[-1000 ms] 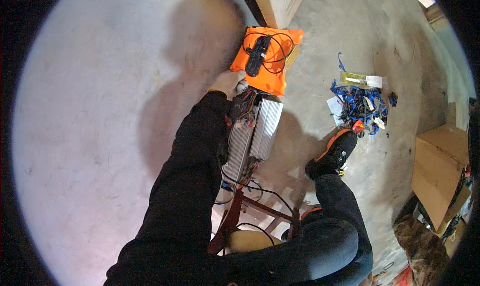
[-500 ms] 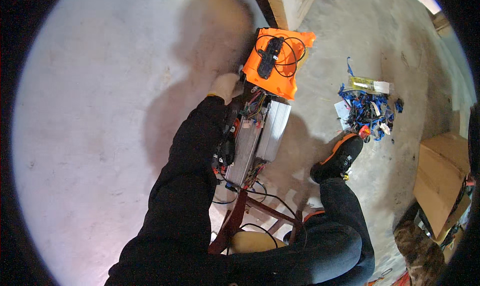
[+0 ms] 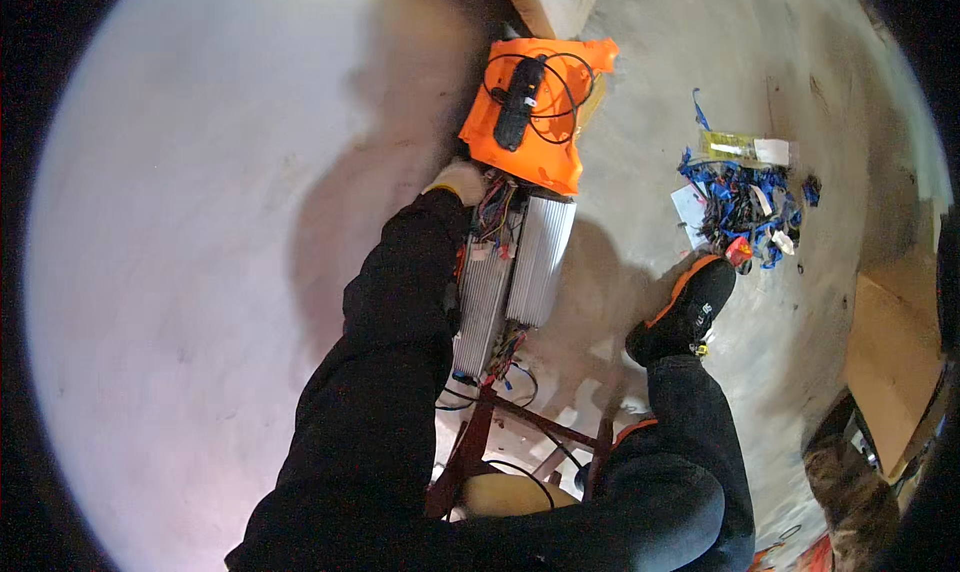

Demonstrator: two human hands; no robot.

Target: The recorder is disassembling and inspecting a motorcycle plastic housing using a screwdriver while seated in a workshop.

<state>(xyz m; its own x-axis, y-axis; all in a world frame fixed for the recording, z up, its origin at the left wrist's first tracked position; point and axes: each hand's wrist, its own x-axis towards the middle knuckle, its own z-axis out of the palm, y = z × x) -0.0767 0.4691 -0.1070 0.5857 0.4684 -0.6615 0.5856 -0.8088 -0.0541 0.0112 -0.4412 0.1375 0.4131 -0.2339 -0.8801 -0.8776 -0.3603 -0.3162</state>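
My left hand (image 3: 462,183), in a pale glove with a yellow cuff, reaches to the near left corner of an orange plastic piece (image 3: 482,130). It is beside a bundle of coloured wires (image 3: 497,212); its fingers are hidden, so I cannot tell what they grip. Two long ribbed silver metal boxes (image 3: 541,262) lie side by side below the orange piece, with more wires (image 3: 508,350) at their near end. A black oblong device (image 3: 520,104) with a looped black cable rests on the orange piece. My right hand is out of view.
Right of the boxes lies a heap of blue and black scraps (image 3: 748,207) beside a yellow clear packet (image 3: 735,148). My black shoe (image 3: 690,310) is just below it. A dark red wooden frame (image 3: 545,421) stands near me; a cardboard box (image 3: 890,362) is at the right.
My left hand has shifted slightly right, closer to the wires. My sleeve now covers most of the black parts left of the silver boxes. The view has also shifted a little.
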